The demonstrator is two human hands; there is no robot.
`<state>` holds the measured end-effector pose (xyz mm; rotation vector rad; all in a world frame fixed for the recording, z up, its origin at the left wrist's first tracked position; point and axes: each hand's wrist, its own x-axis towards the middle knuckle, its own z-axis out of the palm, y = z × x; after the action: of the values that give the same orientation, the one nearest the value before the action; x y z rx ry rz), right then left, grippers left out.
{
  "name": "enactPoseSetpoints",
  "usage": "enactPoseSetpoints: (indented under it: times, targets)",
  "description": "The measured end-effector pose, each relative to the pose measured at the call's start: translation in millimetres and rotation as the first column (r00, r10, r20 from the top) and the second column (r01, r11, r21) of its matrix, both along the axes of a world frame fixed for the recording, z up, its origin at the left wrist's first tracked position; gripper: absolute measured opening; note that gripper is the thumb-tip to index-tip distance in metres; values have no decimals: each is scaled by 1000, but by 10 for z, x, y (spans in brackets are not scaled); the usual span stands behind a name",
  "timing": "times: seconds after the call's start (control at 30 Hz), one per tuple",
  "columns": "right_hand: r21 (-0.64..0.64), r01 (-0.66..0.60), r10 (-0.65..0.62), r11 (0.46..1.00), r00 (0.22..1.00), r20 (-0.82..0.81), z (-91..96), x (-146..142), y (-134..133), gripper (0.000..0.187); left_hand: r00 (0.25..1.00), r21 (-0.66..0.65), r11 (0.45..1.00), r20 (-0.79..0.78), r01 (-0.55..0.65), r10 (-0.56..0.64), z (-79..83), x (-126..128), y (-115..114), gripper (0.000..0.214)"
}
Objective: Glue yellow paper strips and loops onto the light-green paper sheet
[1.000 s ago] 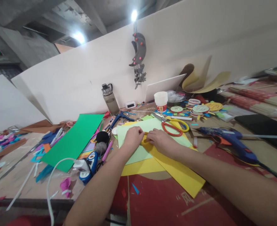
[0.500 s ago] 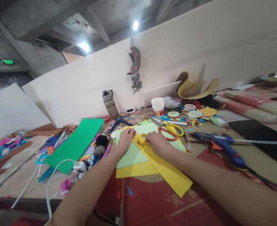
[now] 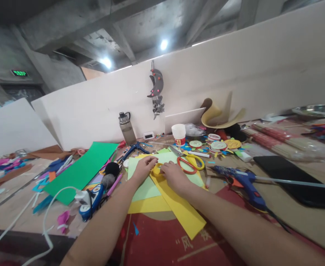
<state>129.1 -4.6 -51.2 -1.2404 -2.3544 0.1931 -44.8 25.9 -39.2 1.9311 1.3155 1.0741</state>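
A long yellow strip (image 3: 182,210), felt or paper, runs from between my hands toward the table's front. Its far end is bent into a loop. My left hand (image 3: 144,169) pinches that curled end with thumb and fingers. From the right, my right hand (image 3: 175,177) has its fingers closed on the same curl. Under the strip lie a pale green sheet (image 3: 145,188) and a yellow sheet (image 3: 148,207). Just beyond my right hand rest scissors with red handles (image 3: 186,170) and a pair with yellow handles (image 3: 197,162).
A blue glue gun (image 3: 248,186) lies at right beside a flat black object (image 3: 297,181). To the left are a green sheet (image 3: 80,170) and a white cable (image 3: 47,218). A bottle (image 3: 127,129), paper cup (image 3: 179,135) and round lids (image 3: 217,146) stand behind.
My left fingers have reached further over the strip's far end, toward my right hand. The curl there looks rounder. The whole view has shifted, with the table lower in the picture.
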Motion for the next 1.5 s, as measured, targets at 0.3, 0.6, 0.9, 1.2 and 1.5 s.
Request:
enactPoseSetpoints:
  times: [0.3,0.6,0.9,1.2,1.5]
  targets:
    - [23,-72,72,997,997,5,5,10,-14,17,983,39,999,-183,3,4,-99,40,86,18]
    - [35,-60,60,998,998,14,13,10,34,14,979,31,997,-193,-67,72,-8,87,35,9]
    - [91,-66,65,994,998,14,-1,-23,74,14,932,97,979,-301,-179,200,-8,102,64,8]
    - [125,-36,38,991,999,-15,-2,-1,77,17,929,116,986,-337,-119,151,56,119,78,10]
    - [137,35,-21,990,994,-105,90,73,24,15,995,-213,976,90,53,-34,95,-19,74,47]
